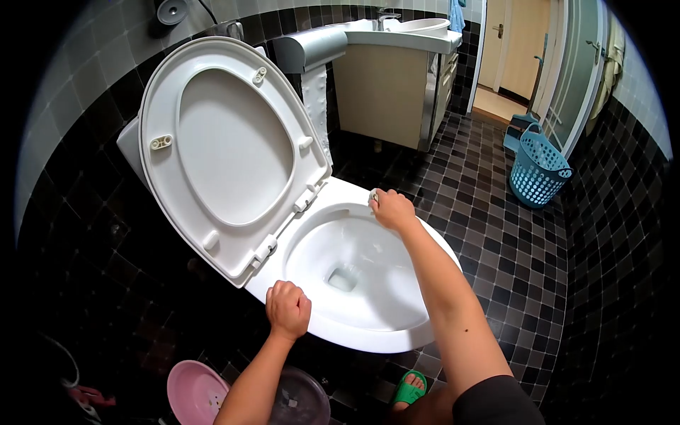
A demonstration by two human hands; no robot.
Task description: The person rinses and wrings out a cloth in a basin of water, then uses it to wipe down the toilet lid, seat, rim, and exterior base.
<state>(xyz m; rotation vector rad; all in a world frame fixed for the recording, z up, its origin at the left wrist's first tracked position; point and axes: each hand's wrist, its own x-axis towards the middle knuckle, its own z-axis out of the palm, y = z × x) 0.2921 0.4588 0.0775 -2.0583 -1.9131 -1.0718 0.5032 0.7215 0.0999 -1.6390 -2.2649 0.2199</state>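
Note:
A white toilet bowl [397,340] stands in front of me, with a little water at the bottom. Its seat and lid [234,149] are raised together and lean back against the tank. My right hand [394,210] is closed at the far right part of the rim, around a small whitish wad [373,198] that looks like crumpled tissue. Over the near left edge of the bowl, my left hand [288,310] makes a fist; no object shows in it, and its palm side is hidden.
Toilet paper [316,106] hangs under a grey holder [312,49] beside a sink cabinet [382,92]. A blue laundry basket [540,168] stands by the doorway. A pink basin [195,393] and a dark basin [301,398] lie at lower left. My green slipper [409,388] is below the bowl.

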